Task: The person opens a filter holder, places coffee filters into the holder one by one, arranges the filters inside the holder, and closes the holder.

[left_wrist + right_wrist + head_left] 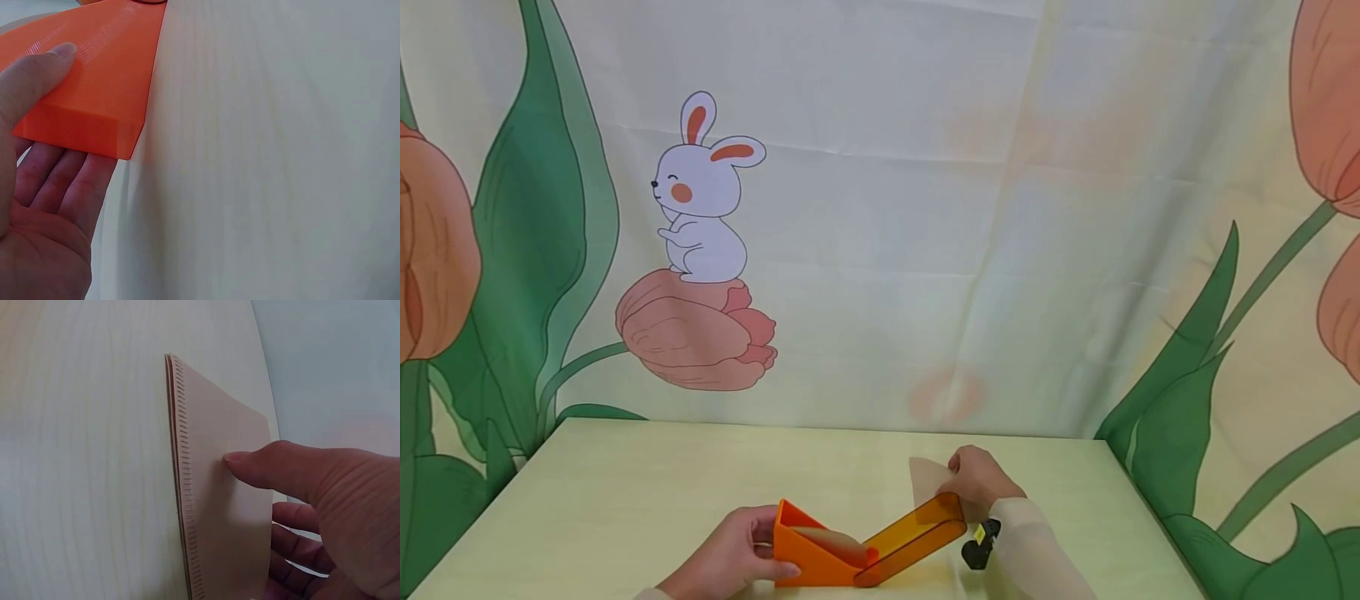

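Observation:
My left hand [733, 546] grips the closed end of an orange filter box [816, 565], thumb on its near side. In the left wrist view the fingers reach under the box's orange end face [81, 128]. The amber see-through lid [917, 546] is swung out to the right, and beige paper [835, 540] shows inside the box. Beyond the lid's far end, my right hand [983, 479] pinches a thin stack of beige coffee filters [219, 487]. Its thumb lies on the front sheet, with the other fingers behind; a crimped seam runs along one edge.
The pale wood-grain table [685, 467] lies under both hands. A cloth backdrop [880, 250] with a rabbit and tulips hangs behind its far edge. A small black device [981, 546] with a yellow mark sits at the right wrist.

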Available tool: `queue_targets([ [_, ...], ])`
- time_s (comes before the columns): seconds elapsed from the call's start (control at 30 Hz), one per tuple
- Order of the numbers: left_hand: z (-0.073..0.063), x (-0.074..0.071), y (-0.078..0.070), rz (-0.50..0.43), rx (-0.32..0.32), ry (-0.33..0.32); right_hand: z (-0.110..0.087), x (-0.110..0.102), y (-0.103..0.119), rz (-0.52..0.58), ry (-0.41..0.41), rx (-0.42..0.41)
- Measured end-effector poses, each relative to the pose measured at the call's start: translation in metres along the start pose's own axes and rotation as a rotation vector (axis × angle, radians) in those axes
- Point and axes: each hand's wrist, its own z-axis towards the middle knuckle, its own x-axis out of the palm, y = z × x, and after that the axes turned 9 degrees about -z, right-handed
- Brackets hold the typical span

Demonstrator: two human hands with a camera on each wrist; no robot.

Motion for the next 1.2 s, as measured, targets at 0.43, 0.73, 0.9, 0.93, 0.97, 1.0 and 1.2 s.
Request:
queue_targets([
  [0.43,0.0009,0.0004,0.0023,0.017,-0.026,-0.027,-0.0007,0.0039,0.0019,-0.003,-0.049,-0.015],
  [0.73,0.0011,0.0004,0.0022,0.008,-0.009,-0.008,-0.0021,0.0049,0.0024,0.046,-0.069,-0.031],
  [0.9,0.0013,0.0004,0.0020,0.009,-0.008,-0.010,0.0011,0.0074,-0.0015,0.021,-0.089,-0.055],
  [0.93,0.0013,0.0003,0.0021,0.010,-0.009,-0.011,0.0018,0.0077,-0.0023,0.015,-0.094,-0.059],
  [0.97,0.0012,0.0001,0.0023,0.010,-0.009,-0.013,0.0029,0.0084,-0.0030,0.009,-0.098,-0.061],
  [1.0,0.0012,0.0001,0.0022,0.011,-0.010,-0.014,0.0036,0.0086,-0.0033,0.007,-0.100,-0.062],
  [1.2,0.0001,-0.0005,0.0026,0.022,0.014,-0.009,0.0036,0.0078,-0.0020,0.008,-0.096,-0.075],
])
